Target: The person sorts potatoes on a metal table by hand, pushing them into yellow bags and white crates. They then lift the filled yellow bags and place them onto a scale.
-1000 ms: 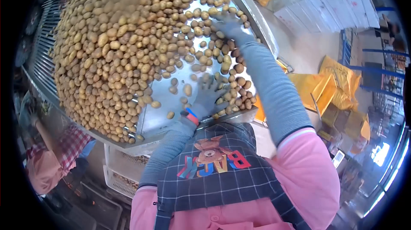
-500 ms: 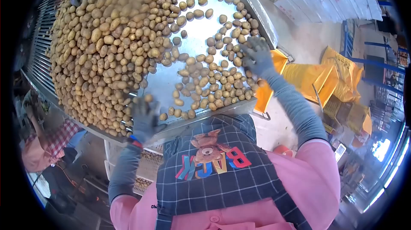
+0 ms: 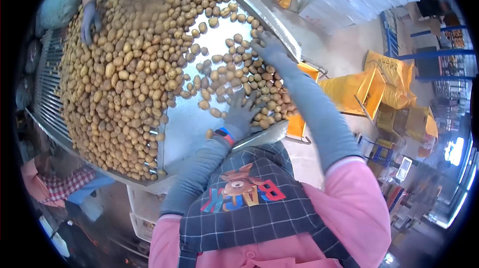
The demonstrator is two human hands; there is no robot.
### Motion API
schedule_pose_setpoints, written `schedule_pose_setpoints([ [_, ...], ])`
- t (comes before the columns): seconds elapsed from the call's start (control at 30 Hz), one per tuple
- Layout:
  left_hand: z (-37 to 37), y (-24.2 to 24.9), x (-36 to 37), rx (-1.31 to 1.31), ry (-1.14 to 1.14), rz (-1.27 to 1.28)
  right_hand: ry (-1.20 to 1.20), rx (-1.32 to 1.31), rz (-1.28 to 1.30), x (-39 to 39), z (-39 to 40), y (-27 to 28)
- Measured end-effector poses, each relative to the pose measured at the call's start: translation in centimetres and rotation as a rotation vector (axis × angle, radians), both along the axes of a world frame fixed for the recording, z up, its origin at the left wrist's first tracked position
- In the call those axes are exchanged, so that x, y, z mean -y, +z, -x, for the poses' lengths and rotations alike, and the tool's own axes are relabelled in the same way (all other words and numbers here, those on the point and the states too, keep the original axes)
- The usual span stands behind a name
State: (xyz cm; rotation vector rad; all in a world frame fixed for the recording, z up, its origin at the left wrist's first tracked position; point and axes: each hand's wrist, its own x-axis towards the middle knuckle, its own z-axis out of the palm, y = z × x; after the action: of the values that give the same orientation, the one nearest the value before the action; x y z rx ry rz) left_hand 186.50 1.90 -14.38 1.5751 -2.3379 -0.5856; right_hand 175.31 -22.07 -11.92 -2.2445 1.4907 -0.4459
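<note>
Many potatoes (image 3: 124,68) are heaped over the left part of a metal sorting table (image 3: 187,133). A looser group of potatoes (image 3: 267,91) lies toward the table's right end. My left hand (image 3: 240,113), in a grey glove, rests with spread fingers against the near side of that group. Farther off, my right hand (image 3: 269,48), also gloved in grey, touches potatoes by the raised metal edge (image 3: 269,13), its fingers stretched out. Neither hand is wrapped round a potato.
A co-worker's gloved hand (image 3: 90,22) is over the heap at the far left. Yellow crates (image 3: 349,91) and a filled yellow sack (image 3: 391,76) stand right of the table. Another person in a checked garment (image 3: 67,185) is at the lower left. White crates (image 3: 142,213) stand below the table.
My left hand has moved right across the table to the loose potatoes, which now lie closer together. My right hand has shifted up and left along the edge. The whole view has shifted somewhat.
</note>
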Motion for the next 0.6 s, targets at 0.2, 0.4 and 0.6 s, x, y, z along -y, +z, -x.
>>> schedule_pose_setpoints([
  [0.2,-10.8,4.7,-1.2,-0.182,0.461,0.331,0.375,-0.43,-0.215,-10.0,-9.5,1.3],
  [0.4,-34.2,2.0,-13.3,0.556,0.696,0.411,0.788,-0.199,-0.042,-19.4,1.3,-2.0],
  [0.6,-22.2,3.8,-15.0,0.376,0.398,-0.078,0.783,-0.367,-0.092,-12.4,10.6,1.5],
])
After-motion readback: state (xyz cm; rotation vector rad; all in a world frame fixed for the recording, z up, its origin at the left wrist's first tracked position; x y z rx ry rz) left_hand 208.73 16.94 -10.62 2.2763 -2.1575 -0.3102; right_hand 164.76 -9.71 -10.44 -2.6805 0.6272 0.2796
